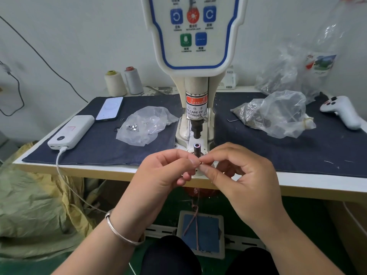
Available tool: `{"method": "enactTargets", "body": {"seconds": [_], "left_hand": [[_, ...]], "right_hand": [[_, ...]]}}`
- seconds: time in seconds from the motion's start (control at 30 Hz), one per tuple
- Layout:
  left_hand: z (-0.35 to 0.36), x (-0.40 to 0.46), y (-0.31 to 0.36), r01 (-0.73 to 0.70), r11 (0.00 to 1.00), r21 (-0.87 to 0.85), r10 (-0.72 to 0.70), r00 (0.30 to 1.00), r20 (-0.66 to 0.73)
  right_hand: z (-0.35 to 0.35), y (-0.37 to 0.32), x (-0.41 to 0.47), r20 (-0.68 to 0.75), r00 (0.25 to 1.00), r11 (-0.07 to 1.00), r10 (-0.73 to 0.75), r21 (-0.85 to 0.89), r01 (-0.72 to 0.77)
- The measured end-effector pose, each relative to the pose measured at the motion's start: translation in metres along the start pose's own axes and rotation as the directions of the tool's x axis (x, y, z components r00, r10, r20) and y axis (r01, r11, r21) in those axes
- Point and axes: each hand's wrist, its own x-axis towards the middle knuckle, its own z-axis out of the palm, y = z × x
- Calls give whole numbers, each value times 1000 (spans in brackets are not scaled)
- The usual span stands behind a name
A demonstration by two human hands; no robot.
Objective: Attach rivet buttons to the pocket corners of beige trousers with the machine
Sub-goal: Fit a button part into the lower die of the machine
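Denim-covered bench against a pale wall is carrying the whole setup, w/ the riveting machine (195, 62) standing at its front edge. Both hands are meeting just in front of the lower die post (197, 148): left hand (164, 173) and right hand (236, 175) are pinching one tiny rivet button (200, 163) between thumb and fingertips, other fingers curling loosely. Probably holding it this close to the die so it can be seated w/o a long reach. Rivet is too small to tell which way its shank is pointing or how its long axis is lying; can't say. Die post is standing upright, open end facing up at the black punch (196, 130) directly above, gap between them unoccupied.

Further out, a small clear bag (147, 124) w/ a few rivets is lying left of the machine, a fuller bag (276, 114) right, both w/in easy reach. Foot pedal (201, 233) is sitting on the floor below. Beige fabric (37, 203), likely the trousers, is heaping low at left, not yet on the bench.
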Motion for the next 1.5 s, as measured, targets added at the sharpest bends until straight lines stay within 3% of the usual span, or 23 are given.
{"method": "enactTargets", "body": {"seconds": [0.07,0.13,0.2,0.27,0.33,0.43,0.63,0.83,1.1,1.27,1.33,1.5], "left_hand": [[0,-1,1,-21,997,71,24,999,-33],[-1,-3,0,-120,944,306,156,983,-96],[-1,-4,0,-257,765,591,368,927,-73],[-1,-5,0,-365,531,765,525,850,41],[1,-4,0,-416,424,804,573,811,118],[2,-2,-1,-435,343,832,601,783,162],[0,5,-1,-455,244,856,643,737,208],[-1,9,-5,-447,202,871,658,721,218],[-3,19,-13,-408,296,864,627,765,147],[-5,25,-18,-428,297,853,667,733,135],[-8,28,-22,-401,351,846,674,735,69],[-15,43,-32,-255,590,766,569,804,-171]], "right_hand": [[0,0,-1,-2,1000,1000,24,10,-24],[-3,1,-1,11,990,987,141,77,-142],[-5,2,2,86,949,936,303,161,-313],[-8,4,5,193,886,853,421,246,-459],[-9,6,7,263,838,781,478,309,-542],[-9,8,10,294,805,726,515,349,-593],[-5,13,17,339,751,611,567,438,-660],[2,16,21,348,721,569,599,448,-690],[6,24,28,240,746,648,622,378,-662],[7,29,27,223,761,675,609,359,-645],[8,31,27,218,764,673,607,370,-640],[3,36,22,131,750,670,648,372,-643]]}}
